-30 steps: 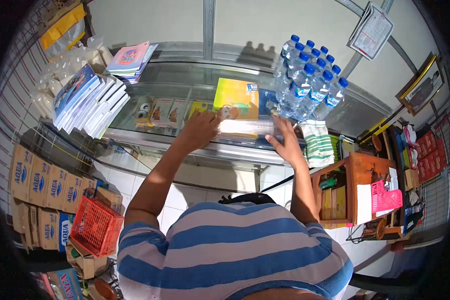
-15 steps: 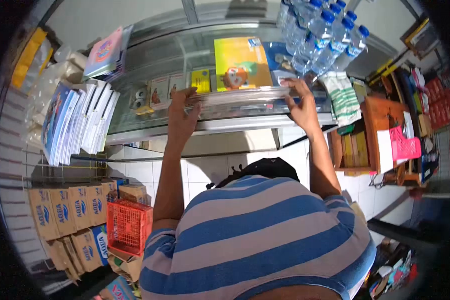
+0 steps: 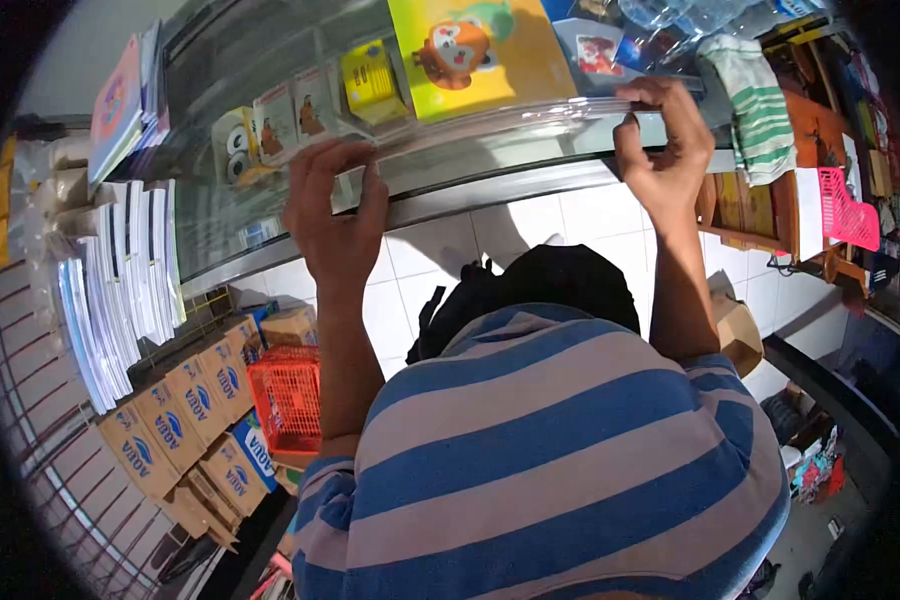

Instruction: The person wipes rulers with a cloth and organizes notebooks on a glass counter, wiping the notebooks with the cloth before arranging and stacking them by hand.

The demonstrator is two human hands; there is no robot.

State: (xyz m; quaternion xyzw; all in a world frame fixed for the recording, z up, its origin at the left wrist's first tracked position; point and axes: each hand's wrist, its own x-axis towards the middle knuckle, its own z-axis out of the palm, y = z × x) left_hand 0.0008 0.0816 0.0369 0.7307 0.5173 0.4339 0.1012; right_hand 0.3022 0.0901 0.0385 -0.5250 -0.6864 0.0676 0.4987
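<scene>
My left hand has its fingers bent around the left end of a clear plastic bundle. At the other end, my right hand grips it with curled fingers and thumb. Seen nearly edge-on, the bundle looks like layered transparent sheets, and it spans between both hands just above the front of the glass display case. Right behind it lies a yellow book with a cartoon animal on the cover. A yellow box and several small cards show near my left hand.
Stacks of books stand at the left end of the case. On the right are water bottles and a green-and-white striped cloth. Below left sit cardboard cartons and a red plastic basket.
The view has tilted and shifted closer to the counter, so the bottles are mostly cut off. Both hands still hold the clear plastic bundle by its ends.
</scene>
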